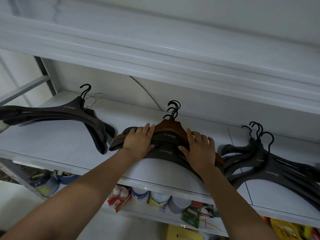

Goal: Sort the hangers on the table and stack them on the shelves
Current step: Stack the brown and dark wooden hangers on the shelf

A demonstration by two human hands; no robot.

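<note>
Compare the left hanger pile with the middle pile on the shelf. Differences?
1. Both the left hand and right hand rest flat on the middle pile; the left pile is untouched.
2. The middle pile includes a brown hanger; the left pile looks all dark.
3. The middle pile's hooks are all black; the left pile also shows silver wire hooks.
Shared: both lie flat on the white shelf, hooks toward the back.
</note>
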